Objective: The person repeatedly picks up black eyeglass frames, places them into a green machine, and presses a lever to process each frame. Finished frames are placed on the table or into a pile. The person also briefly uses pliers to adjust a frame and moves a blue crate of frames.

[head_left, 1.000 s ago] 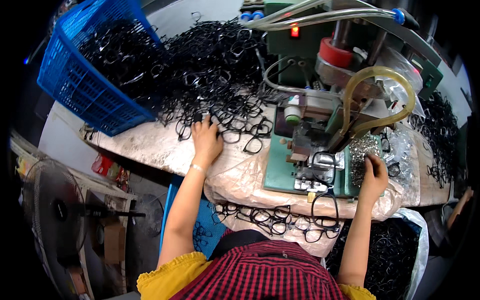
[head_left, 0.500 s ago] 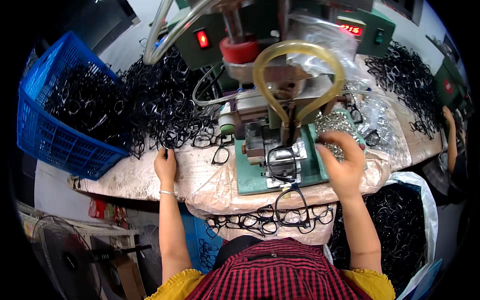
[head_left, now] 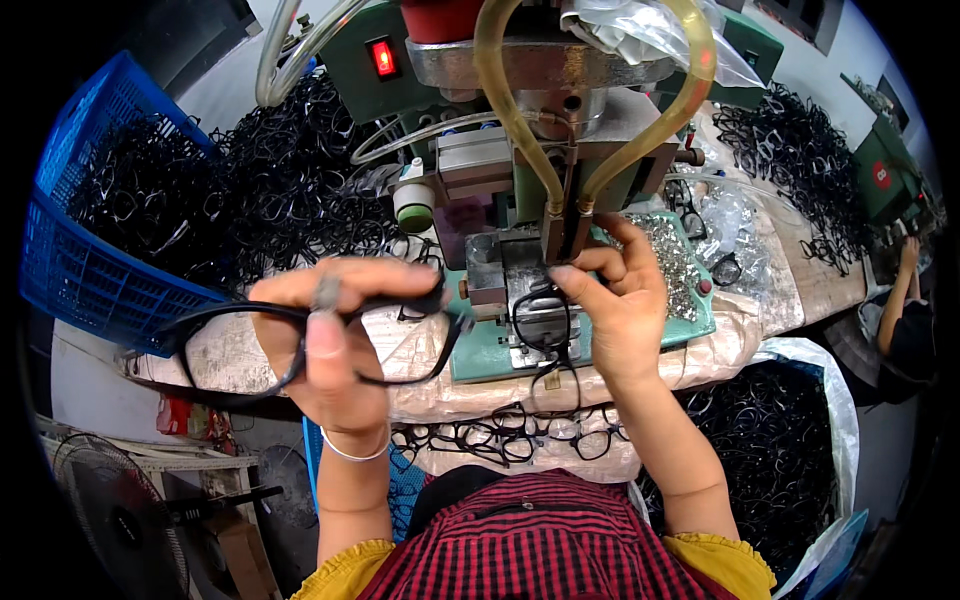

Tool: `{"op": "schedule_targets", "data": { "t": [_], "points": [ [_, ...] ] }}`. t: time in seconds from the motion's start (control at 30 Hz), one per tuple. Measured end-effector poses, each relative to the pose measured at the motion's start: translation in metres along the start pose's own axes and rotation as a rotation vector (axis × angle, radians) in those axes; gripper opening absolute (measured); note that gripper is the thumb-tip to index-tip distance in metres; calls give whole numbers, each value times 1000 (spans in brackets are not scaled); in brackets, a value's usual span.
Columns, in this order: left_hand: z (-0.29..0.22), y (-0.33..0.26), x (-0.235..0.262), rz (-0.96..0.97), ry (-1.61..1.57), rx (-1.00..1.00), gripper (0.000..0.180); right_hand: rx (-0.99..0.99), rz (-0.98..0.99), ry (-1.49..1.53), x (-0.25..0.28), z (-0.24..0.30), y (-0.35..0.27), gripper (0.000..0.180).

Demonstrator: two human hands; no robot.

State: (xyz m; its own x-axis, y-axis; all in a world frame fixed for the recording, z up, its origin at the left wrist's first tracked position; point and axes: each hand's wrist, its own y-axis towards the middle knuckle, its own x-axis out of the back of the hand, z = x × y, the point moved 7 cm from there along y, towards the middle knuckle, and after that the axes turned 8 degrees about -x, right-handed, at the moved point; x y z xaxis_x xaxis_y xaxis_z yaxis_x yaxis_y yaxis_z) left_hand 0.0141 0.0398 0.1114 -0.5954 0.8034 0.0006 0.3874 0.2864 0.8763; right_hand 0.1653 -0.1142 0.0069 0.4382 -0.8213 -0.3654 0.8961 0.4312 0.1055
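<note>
- Head view: the left hand [head_left: 335,350] pinched a black eyeglass frame [head_left: 225,308] between thumb and fingers, raised above the tabletop [head_left: 830,280], to the left of the bench-top press [head_left: 540,65];
- the right hand [head_left: 627,305] had thumb and forefinger close together at a second frame [head_left: 515,322] in the press; whether they gripped it, I could not tell;
- the step looked like positioning at the press; the next move seemed to call for steady alignment, the raised frame held clear.

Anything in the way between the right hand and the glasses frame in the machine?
Nothing visible: the right hand is right at the upper end of the glasses frame, thumb nearest. The yellow tube comes down above it, not between.
</note>
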Motion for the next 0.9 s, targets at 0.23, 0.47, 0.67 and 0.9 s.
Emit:
{"op": "schedule_targets", "data": {
  "t": [0.23, 0.47, 0.67, 0.9],
  "points": [
    [-1, -2, -31, -63, -206, 325, 23, 79, 109, -261, -1, 25, -21, 53],
    [34, -118, -107, 241, -970, 1496, 20, 402, -366, -1411, 119, -11, 2, 15],
    [47, -126, -115, 119, -988, 1458, 20, 382, -397, -1215, 129, -9, 6, 11],
    [47, -129, -112, 145, -1055, 1425, 23, 554, -33, -1567, 80, -19, 25, 17]
  ]
}}
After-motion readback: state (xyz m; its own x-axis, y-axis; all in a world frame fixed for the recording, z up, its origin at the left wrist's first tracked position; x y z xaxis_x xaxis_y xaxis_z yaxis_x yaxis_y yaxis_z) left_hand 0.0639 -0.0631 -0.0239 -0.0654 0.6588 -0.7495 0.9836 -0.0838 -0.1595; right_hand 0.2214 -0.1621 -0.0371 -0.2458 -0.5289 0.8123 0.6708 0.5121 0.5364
